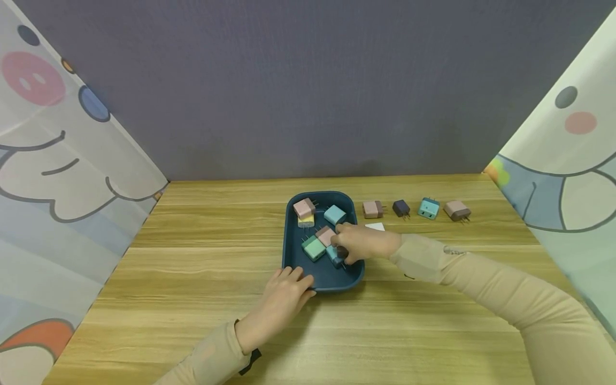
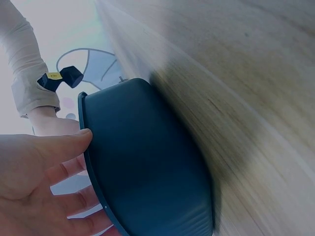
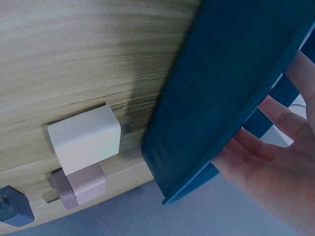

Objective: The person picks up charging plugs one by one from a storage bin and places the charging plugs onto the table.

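Observation:
A dark blue tray (image 1: 327, 283) holds several plug chargers: a pink one (image 1: 304, 208) over a yellow one (image 1: 306, 221), a light blue one (image 1: 335, 214), another pink one (image 1: 325, 236), a green one (image 1: 314, 248) and a blue one (image 1: 334, 255). My left hand (image 1: 284, 297) grips the tray's near left corner, thumb (image 2: 74, 146) outside the wall and fingers over the rim. Over the right rim reaches my right hand (image 1: 358, 242), pinching a small dark charger (image 1: 342, 252) close above the blue one. In the right wrist view the rim hides its fingertips.
Right of the tray, a pink charger (image 1: 372, 209), a dark one (image 1: 401, 208), a light blue one (image 1: 428, 208) and a pink-brown one (image 1: 456, 210) form a row. A white charger (image 3: 86, 138) lies beside the tray, partly behind the right hand. A grey wall (image 1: 308, 91) stands behind.

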`<action>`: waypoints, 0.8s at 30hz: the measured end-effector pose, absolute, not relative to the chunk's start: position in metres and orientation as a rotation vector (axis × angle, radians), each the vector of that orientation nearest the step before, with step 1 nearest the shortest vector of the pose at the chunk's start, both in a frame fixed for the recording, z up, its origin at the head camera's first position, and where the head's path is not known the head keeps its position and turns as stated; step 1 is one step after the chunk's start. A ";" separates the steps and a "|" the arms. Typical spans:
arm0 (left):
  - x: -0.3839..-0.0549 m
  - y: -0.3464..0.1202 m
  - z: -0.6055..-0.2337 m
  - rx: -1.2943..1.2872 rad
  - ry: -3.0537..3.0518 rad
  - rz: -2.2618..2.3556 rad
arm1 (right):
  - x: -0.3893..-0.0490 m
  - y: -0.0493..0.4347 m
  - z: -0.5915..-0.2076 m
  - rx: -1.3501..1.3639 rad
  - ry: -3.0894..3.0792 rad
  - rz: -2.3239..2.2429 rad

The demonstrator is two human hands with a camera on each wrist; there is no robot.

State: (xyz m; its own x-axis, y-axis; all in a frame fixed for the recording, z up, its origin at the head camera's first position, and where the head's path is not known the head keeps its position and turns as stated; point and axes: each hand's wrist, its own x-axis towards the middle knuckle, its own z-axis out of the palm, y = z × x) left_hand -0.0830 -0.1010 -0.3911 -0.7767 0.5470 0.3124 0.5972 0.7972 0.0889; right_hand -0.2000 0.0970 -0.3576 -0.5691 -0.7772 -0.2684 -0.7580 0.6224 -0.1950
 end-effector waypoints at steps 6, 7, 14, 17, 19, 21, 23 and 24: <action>-0.083 -0.101 -0.392 -0.885 -2.718 -0.271 | -0.198 0.094 -0.357 -1.229 2.514 -0.065; -0.083 -0.101 -0.392 -0.885 -2.719 -0.271 | -0.198 0.094 -0.357 -1.225 2.514 -0.063; -0.083 -0.101 -0.392 -0.884 -2.730 -0.266 | -0.198 0.092 -0.357 -1.211 2.515 -0.071; -0.084 -0.101 -0.392 -0.884 -2.725 -0.272 | -0.198 0.092 -0.357 -1.199 2.514 -0.063; -0.084 -0.101 -0.393 -0.885 -2.723 -0.277 | -0.198 0.091 -0.356 -1.186 2.510 -0.061; -0.083 -0.101 -0.392 -0.885 -2.719 -0.281 | -0.198 0.091 -0.356 -1.177 2.506 -0.058; -0.083 -0.101 -0.392 -0.886 -2.714 -0.281 | -0.197 0.090 -0.356 -1.179 2.504 -0.054; -0.083 -0.101 -0.392 -0.887 -2.711 -0.281 | -0.197 0.090 -0.355 -1.183 2.504 -0.053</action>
